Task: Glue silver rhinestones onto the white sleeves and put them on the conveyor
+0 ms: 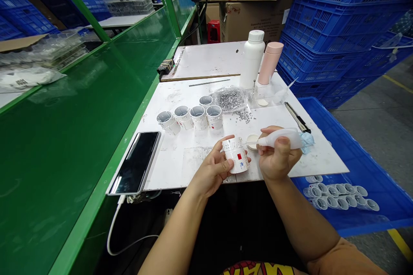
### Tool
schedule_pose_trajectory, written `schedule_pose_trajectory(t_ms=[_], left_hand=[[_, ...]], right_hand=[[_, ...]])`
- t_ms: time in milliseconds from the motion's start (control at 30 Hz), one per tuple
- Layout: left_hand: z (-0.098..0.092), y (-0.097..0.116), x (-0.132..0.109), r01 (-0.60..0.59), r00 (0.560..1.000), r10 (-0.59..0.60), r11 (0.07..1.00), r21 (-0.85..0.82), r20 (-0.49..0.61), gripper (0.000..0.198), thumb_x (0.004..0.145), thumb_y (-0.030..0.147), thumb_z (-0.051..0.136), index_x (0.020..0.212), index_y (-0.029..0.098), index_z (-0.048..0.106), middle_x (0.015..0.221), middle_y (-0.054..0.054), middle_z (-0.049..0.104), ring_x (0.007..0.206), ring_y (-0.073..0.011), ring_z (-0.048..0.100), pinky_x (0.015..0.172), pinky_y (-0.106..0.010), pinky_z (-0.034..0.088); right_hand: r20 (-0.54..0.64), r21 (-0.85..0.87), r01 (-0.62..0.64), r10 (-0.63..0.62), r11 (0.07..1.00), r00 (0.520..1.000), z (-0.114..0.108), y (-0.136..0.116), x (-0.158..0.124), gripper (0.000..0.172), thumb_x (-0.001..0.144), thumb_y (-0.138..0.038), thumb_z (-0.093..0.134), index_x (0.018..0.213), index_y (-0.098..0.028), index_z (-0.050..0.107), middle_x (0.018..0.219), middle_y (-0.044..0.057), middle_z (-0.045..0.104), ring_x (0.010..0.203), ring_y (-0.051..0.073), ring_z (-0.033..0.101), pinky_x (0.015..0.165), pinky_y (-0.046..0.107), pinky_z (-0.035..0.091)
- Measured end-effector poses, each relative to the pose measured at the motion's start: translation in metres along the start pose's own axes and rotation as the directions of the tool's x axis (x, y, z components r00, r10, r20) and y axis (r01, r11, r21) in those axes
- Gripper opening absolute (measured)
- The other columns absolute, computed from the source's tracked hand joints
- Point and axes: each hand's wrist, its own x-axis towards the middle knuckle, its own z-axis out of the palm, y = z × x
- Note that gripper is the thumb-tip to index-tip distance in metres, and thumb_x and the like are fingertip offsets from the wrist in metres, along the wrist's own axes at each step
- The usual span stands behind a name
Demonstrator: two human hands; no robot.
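Observation:
My left hand (214, 164) is wrapped round a small white cup-shaped part (235, 157) with a red square and blue print, held above the table's front edge. Gripped in my right hand (277, 157) is a white squeeze bottle (285, 137), tilted on its side. Its thin nozzle (253, 142) points left and reaches close to the upper side of the cup; whether it touches I cannot tell. Behind my hands stand several similar white cups (198, 118) with grey insides. A plastic bag of small metal pieces (230, 99) lies behind them, with loose pieces (245, 116) spilled beside it.
A phone (135, 163) with a cable lies at the left of the white table (167, 154). A box cutter (297, 118) is on the right. A white bottle (253, 58) and pink flask (271, 62) stand behind. A blue bin (355, 159) with more cups sits lower right.

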Motion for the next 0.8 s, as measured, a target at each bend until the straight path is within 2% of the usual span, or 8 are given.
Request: schedule_pose_trajectory(t_ms=[267, 467, 700, 800], left_hand=[[0.002, 0.001, 0.000, 0.006, 1.000, -0.006, 1.000, 0.000, -0.007, 0.077, 0.072, 0.019, 0.076, 0.138, 0.022, 0.038, 0.112, -0.013, 0.069, 0.104, -0.0291, 0.068, 0.092, -0.037, 0.048], [0.002, 0.001, 0.000, -0.013, 1.000, 0.013, 1.000, 0.008, -0.029, 0.073, 0.070, 0.022, 0.078, 0.133, 0.021, 0.040, 0.113, -0.014, 0.067, 0.104, -0.0322, 0.067, 0.093, -0.044, 0.048], [0.001, 0.002, 0.001, -0.007, 0.998, 0.005, 1.000, -0.029, -0.056, 0.071, 0.071, 0.021, 0.077, 0.134, 0.023, 0.045, 0.113, -0.009, 0.066, 0.101, -0.0270, 0.068, 0.087, -0.033, 0.050], [0.001, 0.004, 0.002, 0.004, 0.999, -0.006, 0.998, -0.058, -0.041, 0.067, 0.074, 0.025, 0.075, 0.134, 0.020, 0.046, 0.110, -0.011, 0.067, 0.102, -0.0309, 0.068, 0.088, -0.041, 0.051]], right_hand=[[-0.037, 0.018, 0.011, -0.010, 1.000, 0.999, 0.002, -0.002, 0.002, 0.036, 0.086, -0.047, 0.052, 0.079, -0.015, 0.066, 0.045, -0.004, 0.043, 0.036, 0.010, 0.040, 0.037, 0.024, 0.031], [-0.097, 0.130, -0.088, 0.101, 0.988, 0.990, 0.001, -0.006, 0.011, 0.038, 0.088, -0.049, 0.048, 0.078, -0.015, 0.063, 0.044, -0.005, 0.040, 0.034, 0.010, 0.039, 0.034, 0.021, 0.031], [-0.090, 0.191, -0.124, 0.143, 0.974, 0.986, 0.000, -0.006, 0.014, 0.039, 0.089, -0.049, 0.048, 0.077, -0.015, 0.062, 0.044, -0.004, 0.042, 0.034, 0.010, 0.040, 0.033, 0.021, 0.030], [-0.092, 0.197, -0.123, 0.143, 0.973, 0.985, 0.000, -0.006, 0.014, 0.039, 0.089, -0.049, 0.048, 0.078, -0.015, 0.062, 0.044, -0.004, 0.042, 0.034, 0.010, 0.040, 0.033, 0.021, 0.031]])
